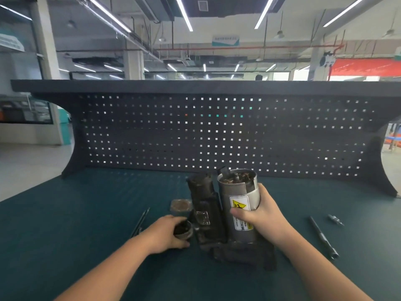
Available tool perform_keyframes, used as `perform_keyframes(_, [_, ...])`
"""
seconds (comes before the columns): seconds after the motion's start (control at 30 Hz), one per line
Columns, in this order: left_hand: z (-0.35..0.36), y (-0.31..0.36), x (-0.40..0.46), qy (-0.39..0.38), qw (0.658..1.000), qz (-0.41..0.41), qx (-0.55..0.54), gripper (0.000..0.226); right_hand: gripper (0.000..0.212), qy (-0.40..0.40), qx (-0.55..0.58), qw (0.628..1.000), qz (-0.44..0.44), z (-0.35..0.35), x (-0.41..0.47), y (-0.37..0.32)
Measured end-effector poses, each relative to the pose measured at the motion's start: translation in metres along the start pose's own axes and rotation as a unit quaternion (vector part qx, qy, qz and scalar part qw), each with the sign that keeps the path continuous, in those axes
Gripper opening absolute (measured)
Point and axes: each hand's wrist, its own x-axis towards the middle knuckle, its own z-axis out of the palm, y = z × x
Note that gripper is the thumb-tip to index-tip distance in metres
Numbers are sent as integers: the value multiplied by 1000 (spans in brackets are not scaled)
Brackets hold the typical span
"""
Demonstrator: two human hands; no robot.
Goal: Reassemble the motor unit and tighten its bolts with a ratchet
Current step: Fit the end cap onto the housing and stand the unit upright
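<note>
The motor unit stands upright at the middle of the green bench. Its silver cylinder housing carries a yellow warning label and is open at the top, showing brown windings. My right hand grips this cylinder from the right side. A black solenoid body stands joined to it on the left, above a dark base. My left hand holds a small round dark end cap beside the base. A ratchet extension bar lies at the right.
Two long thin bolts lie to the left of my left hand. A small metal socket piece lies at the far right. A square clear dish sits behind the cap. A black pegboard wall closes the bench's back.
</note>
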Motion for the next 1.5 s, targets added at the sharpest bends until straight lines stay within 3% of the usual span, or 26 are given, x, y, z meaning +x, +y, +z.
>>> perform_keyframes(0.07, [-1,-2,-1,75,997,-17,-24,56,64,4,15,1000,-18,-4,-7,4])
perform_keyframes(0.13, [-12,1,-6,190,965,-69,-165,30,65,5,29,999,-31,-10,-14,9])
perform_keyframes(0.17, [-22,5,-10,239,925,-98,-278,32,65,7,33,999,-40,-12,-17,11])
perform_keyframes(0.2, [-34,11,-14,263,864,-117,-413,36,65,10,38,998,-47,-14,-20,13])
perform_keyframes(0.27, [-61,31,-27,248,730,-88,-631,36,67,13,47,997,-54,-16,-22,15])
perform_keyframes(0.33, [-89,56,-42,194,670,0,-717,40,69,10,53,997,-58,-16,-22,17])
perform_keyframes(0.37, [-100,72,-49,170,666,49,-725,42,69,9,56,997,-58,-16,-21,17])
perform_keyframes(0.43, [-117,105,-58,136,703,128,-686,42,72,6,59,997,-57,-16,-21,17])
perform_keyframes(0.5, [-125,139,-59,117,774,165,-600,45,73,5,61,997,-56,-16,-21,18])
perform_keyframes(0.6, [-119,186,-50,74,895,152,-412,41,73,4,63,996,-56,-17,-21,19])
perform_keyframes(0.7, [-109,211,-39,51,947,127,-291,39,76,2,63,997,-55,-17,-21,17])
perform_keyframes(0.83, [-103,215,-29,101,966,136,-198,58,75,-1,65,997,-46,-17,-21,16])
perform_keyframes(0.97, [-104,208,-22,112,985,91,-89,72,73,-3,71,997,-41,-17,-22,15])
perform_keyframes(1.27, [-113,204,-19,-86,991,60,-87,63,72,-12,79,996,-36,-17,-21,15])
perform_keyframes(1.33, [-111,203,-18,-59,990,88,-95,61,73,-15,83,996,-36,-17,-21,14])
perform_keyframes(1.5, [-99,176,-39,158,971,129,-126,65,76,-25,95,994,-40,-18,-20,16])
